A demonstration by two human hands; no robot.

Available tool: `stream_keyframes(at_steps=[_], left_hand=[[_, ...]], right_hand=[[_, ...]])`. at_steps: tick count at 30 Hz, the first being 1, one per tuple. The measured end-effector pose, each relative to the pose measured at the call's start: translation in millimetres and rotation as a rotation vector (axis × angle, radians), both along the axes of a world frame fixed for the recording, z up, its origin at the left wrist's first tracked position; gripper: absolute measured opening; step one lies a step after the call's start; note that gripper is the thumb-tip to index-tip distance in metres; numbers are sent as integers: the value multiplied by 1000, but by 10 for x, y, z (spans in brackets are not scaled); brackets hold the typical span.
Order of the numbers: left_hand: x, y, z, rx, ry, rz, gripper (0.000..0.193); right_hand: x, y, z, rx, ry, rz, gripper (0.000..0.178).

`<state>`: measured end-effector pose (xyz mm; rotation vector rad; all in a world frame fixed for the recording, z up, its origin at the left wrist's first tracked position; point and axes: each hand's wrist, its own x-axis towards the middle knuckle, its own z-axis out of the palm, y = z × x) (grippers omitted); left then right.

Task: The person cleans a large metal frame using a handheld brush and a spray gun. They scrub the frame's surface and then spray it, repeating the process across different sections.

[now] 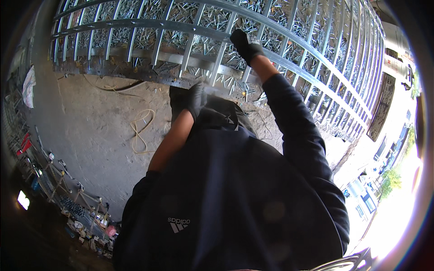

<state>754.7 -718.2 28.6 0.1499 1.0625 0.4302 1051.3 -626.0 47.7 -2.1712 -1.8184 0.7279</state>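
Observation:
A silvery metal frame [194, 30] of long rails and many crossbars spans the far side. My right hand [246, 46], in a black glove, reaches far forward with its fingers curled over one of the long rails near a crossbar. My left hand [195, 99], gloved too, hangs close to my body near the lower ends of the crossbars. Motion smears its fingers, and I cannot make out anything in them. Beneath and behind the frame lies a thick layer of loose short metal rods [205, 16], perhaps bolts or pins.
A dark beam edge [113, 74] runs along the near side of the frame. On the concrete floor [90, 122] lies a looped pale cord [139, 131]. Cluttered racks and debris [86, 212] stand at the lower left. Bright daylight comes from the right.

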Motion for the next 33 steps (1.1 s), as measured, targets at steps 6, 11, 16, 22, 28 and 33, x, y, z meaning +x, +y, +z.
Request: stream_keyframes(at_steps=[6, 11, 16, 22, 28, 33], left_hand=[[69, -87, -321, 138, 98, -226, 21], [76, -79, -374, 243, 98, -202, 14], [21, 19, -434, 350, 168, -417, 12], [125, 18, -521, 297, 306, -381, 15], [323, 175, -752, 573, 478, -473, 41], [260, 240, -827, 503, 396, -494, 39]], right_hand=[[251, 188, -398, 38, -254, 238, 29], [222, 221, -467, 125, -221, 117, 25], [43, 275, 106, -92, -257, 243, 23], [-150, 395, 431, -212, -278, 266, 38], [-144, 361, 365, -153, -272, 308, 34], [-238, 372, 362, -97, -292, 200, 38]])
